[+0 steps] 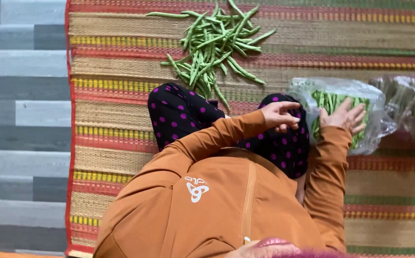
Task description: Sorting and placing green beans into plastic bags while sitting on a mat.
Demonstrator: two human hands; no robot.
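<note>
Right hand (343,117) spread open, flat on a clear plastic bag of green beans (336,102) at right of centre. Left hand (280,114) loosely curled above a dotted knee (284,143), gripping nothing visible. Second clear bag (410,102) touching the right edge. Loose bean pile (214,43) top centre. Striped woven mat (116,119) ending in a red edge at left; grey plank floor (23,119) beyond.

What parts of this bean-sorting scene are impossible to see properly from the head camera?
- Right hand: its palm rests on the clear bag of beans; any grip is hidden, head view.
- Left hand: curled fingers hide whether it holds a bean.
- Second bag: cut off by the right edge, contents blurred by plastic.
- Loose bean pile: top cut off by the frame.
</note>
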